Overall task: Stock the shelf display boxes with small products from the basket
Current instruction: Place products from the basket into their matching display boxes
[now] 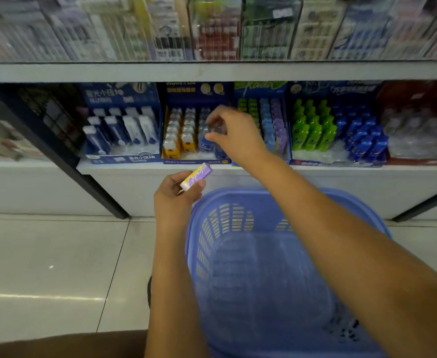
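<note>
Right hand [234, 135] pinches a glossy, clear-capped blue product [214, 128] at the cardboard display box [194, 161]. Left hand [176, 193] grips a slim rectangular purple pack [196, 177] beside the slotted plastic basket [222, 228].

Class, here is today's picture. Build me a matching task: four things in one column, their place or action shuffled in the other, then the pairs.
Column A
1 left hand
2 right hand
3 basket
4 green bottles

Column B
a stand in rows on the shelf
b pinches a small product over the yellow-and-blue display box
c holds a purple and white packet
d below the shelf, in front of the person

Pairs: 1c, 2b, 3d, 4a
</note>
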Tool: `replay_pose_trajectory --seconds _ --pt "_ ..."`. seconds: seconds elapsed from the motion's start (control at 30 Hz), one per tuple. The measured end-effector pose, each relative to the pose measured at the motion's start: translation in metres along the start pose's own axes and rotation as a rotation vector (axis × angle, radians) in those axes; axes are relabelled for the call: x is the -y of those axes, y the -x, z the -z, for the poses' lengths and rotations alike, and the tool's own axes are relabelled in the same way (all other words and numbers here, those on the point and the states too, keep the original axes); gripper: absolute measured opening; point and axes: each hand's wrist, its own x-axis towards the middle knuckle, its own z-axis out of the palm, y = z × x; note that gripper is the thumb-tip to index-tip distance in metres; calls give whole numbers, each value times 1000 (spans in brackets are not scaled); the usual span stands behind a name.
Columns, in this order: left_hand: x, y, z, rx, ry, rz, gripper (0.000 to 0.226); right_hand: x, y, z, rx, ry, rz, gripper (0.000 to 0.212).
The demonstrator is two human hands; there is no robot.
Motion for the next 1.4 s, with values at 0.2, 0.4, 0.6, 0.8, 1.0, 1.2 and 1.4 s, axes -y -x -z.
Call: replay_pose_trajectory --seconds 0.2,0.4,0.6,0.8,1.0,1.2,1.4 --pt "4 -8 12 -30 64 5 23 -7 -15 -18 128 186 64 22" --pt "7 -10 10 -38 211 45 20 -7 -18 -25 148 232 65 22" --pt "5 -10 5 -42 273 56 18 -6 -17 -25 114 321 85 24" --pt "-7 1 -13 -10 351 41 23 -7 2 -12 97 157 16 23" --pt "-13 14 -46 100 355 16 20 -20 68 25 12 -572 -244 15" --pt "-10 31 -87 248 322 -8 19 -27 87 61 -120 -699 -264 18" --pt "-15 20 -109 278 -370 -375 27 -60 80 99 -345 -316 -278 14"
